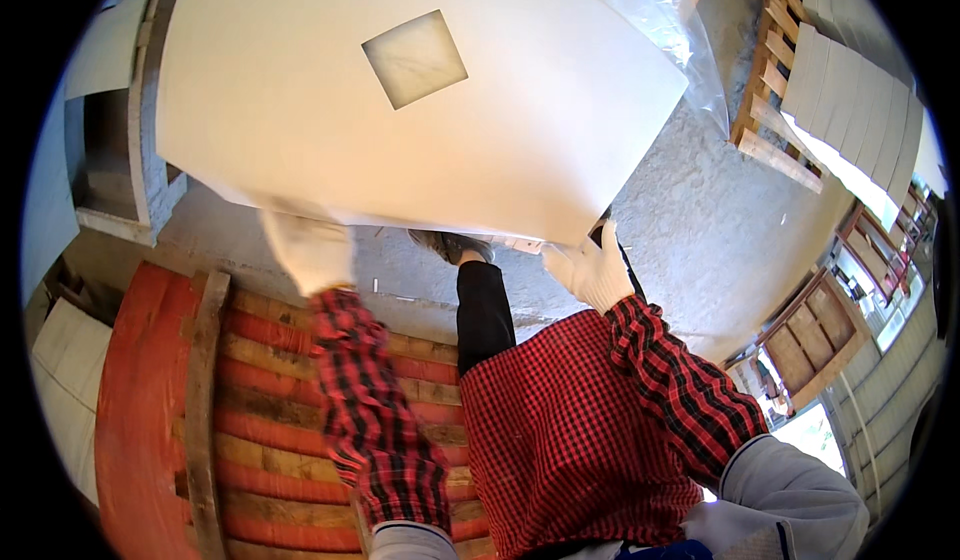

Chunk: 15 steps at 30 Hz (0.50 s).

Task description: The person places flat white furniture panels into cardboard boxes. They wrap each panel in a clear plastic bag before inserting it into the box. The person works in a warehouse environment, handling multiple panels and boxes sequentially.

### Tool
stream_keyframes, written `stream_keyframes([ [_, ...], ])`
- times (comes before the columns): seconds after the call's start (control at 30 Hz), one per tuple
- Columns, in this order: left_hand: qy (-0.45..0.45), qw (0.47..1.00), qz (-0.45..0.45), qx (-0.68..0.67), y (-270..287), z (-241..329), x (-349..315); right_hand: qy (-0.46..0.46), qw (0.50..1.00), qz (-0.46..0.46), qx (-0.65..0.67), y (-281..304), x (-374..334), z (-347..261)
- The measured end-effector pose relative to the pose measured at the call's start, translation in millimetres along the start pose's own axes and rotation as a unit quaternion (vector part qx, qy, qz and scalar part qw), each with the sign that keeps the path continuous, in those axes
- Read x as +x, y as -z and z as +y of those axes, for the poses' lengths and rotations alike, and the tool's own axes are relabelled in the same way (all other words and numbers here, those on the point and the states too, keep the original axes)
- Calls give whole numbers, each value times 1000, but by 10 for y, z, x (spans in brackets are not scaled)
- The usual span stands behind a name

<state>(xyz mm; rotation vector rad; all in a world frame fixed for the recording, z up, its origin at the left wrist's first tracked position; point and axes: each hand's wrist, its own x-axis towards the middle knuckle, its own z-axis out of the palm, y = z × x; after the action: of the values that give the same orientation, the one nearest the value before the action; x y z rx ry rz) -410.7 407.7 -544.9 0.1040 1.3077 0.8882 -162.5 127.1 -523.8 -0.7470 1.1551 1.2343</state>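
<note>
A large white sheet or panel [520, 90] spreads in front of me, with a tilted square patch [415, 60] of greyish marbled look on it; whether that is a cut-out or a piece lying there I cannot tell. At the panel's near right corner my right hand [590, 268], in a white knitted glove, is closed on the edge, thumb raised beside it. My left hand [308, 252], gloved in white too, is at the near left edge. Motion smears it, and its fingertips are not clear. Red-and-black checked sleeves cover both forearms.
Clear plastic film [665, 25] hangs past the panel's far right. Red-painted slatted wood [290, 400] lies below left. A wooden frame or cabinet [150, 160] stands left. Stacked boards [850, 100] rest on timber at right, above concrete floor [690, 220]. My shoe [455, 246] shows beneath the panel.
</note>
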Motion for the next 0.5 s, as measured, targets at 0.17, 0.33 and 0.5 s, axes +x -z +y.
stream_keyframes([
  [0.17,7,995,79,59,-236,978,633,75,994,48,-69,-70,40,-69],
  [0.33,-56,983,134,109,-364,1180,984,98,985,142,-18,537,19,-87],
  [0.5,-268,852,-43,447,-290,1519,669,168,966,199,4,188,-394,197],
])
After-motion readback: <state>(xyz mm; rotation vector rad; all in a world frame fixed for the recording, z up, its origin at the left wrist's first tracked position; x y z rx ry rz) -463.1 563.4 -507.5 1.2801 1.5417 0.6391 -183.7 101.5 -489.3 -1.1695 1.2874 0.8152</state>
